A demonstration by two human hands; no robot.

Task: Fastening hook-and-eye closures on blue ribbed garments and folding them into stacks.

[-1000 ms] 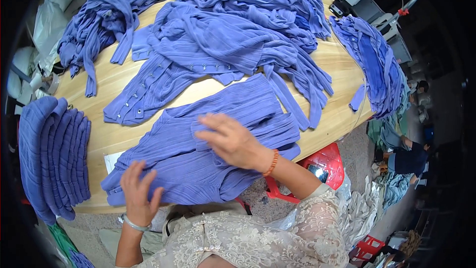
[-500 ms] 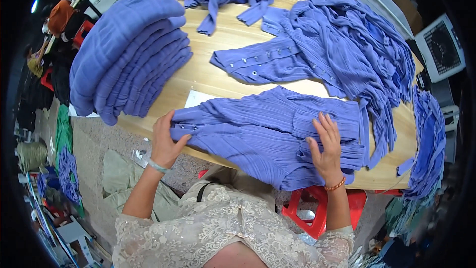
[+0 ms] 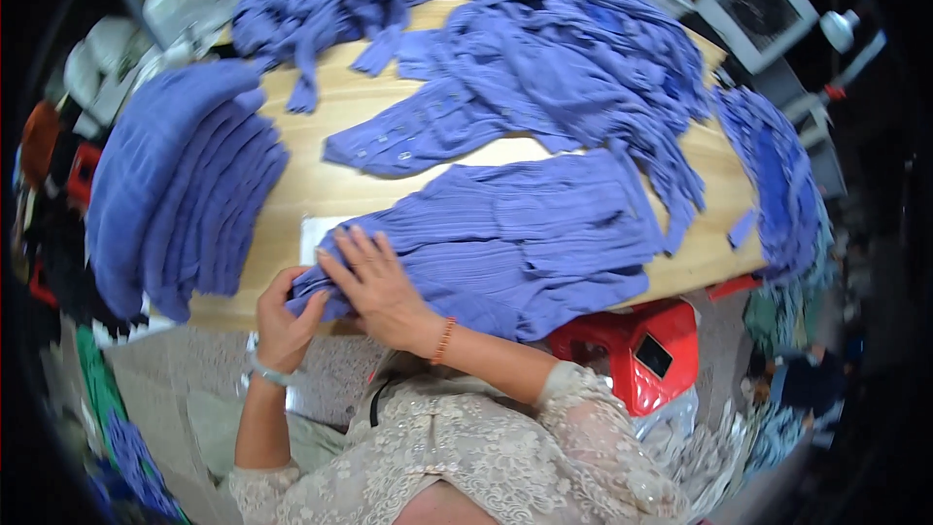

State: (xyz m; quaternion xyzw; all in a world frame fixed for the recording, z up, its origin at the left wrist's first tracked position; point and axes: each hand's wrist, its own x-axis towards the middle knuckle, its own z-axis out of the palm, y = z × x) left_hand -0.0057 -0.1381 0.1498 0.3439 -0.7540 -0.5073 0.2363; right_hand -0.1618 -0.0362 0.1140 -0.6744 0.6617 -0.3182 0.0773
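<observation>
Left hand: you pinch the garment
Right hand: spread atop it
Garment: seemingly smoothing; next likely needs steady hold

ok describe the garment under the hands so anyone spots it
Find the pale wooden table. Along its near edge lies a ribbed periwinkle garment. Unlike the heaped periwinkle garments beyond, it lies flat, left hand and right hand on one end.

Cream floral lace top, sheer sleeves; pale bangle at left, orange bracelet at right
</observation>
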